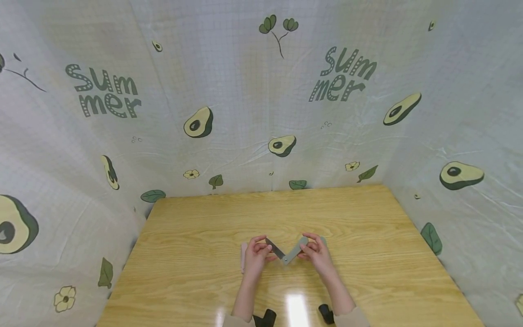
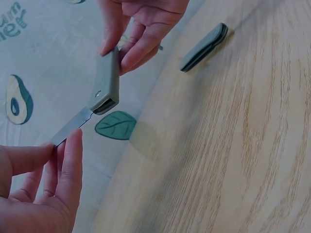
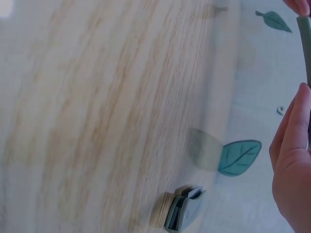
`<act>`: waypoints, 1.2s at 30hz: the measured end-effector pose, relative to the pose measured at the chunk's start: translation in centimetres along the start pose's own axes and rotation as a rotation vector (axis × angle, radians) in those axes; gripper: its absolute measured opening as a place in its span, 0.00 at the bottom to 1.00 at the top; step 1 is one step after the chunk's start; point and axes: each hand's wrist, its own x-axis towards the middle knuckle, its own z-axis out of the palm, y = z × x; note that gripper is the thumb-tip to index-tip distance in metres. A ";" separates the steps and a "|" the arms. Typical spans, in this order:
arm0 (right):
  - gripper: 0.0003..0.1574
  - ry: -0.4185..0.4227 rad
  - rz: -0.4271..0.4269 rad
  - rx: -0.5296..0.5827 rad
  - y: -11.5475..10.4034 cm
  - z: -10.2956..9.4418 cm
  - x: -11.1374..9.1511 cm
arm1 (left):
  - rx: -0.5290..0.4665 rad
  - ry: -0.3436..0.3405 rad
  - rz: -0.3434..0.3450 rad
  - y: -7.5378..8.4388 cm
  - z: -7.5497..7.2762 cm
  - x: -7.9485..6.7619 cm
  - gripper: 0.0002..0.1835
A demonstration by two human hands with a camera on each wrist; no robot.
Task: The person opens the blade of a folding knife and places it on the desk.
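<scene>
A folding knife with a grey-green handle (image 1: 296,250) is held above the wooden table, half unfolded so that blade and handle form a V in the head view. My left hand (image 1: 256,254) pinches the dark blade (image 1: 275,248) between thumb and fingers. The right hand (image 1: 318,255) grips the handle near its end. In the left wrist view, the blade (image 2: 73,126) runs out from the pivot end of the handle (image 2: 108,80). Only part of the handle (image 3: 305,46) shows at the edge of the right wrist view, beside the right hand (image 3: 294,160).
A second grey-green folding knife (image 2: 204,47), folded, lies on the table just beyond my right hand. Left of the left hand lies a slim pale pink object (image 1: 244,256), partly covered by it. Avocado-print cloth (image 1: 237,91) surrounds the wooden table (image 1: 196,227).
</scene>
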 end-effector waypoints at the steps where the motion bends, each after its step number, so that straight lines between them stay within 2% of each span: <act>1: 0.28 0.002 0.007 0.013 0.0 0.0 0.0 | -0.011 0.002 -0.001 0.0 0.0 0.0 0.22; 7: 0.27 0.012 0.018 0.068 -0.1 0.0 -0.4 | -0.055 -0.009 0.010 -0.1 -0.2 -0.1 0.20; 11: 0.27 0.015 0.017 0.067 -0.1 -0.1 -0.5 | -0.069 -0.007 0.015 0.0 -0.3 -0.2 0.21; 24: 0.28 0.031 0.036 0.131 -0.1 0.0 -0.6 | -0.094 0.037 0.000 -0.3 -0.1 -0.3 0.21; 29: 0.26 0.040 0.045 0.185 0.0 0.0 -0.5 | -0.117 0.034 0.025 -0.6 -0.2 -0.3 0.19; 36: 0.22 0.056 0.048 0.230 0.0 0.1 -0.4 | -0.166 0.071 0.007 -0.5 0.1 -0.4 0.19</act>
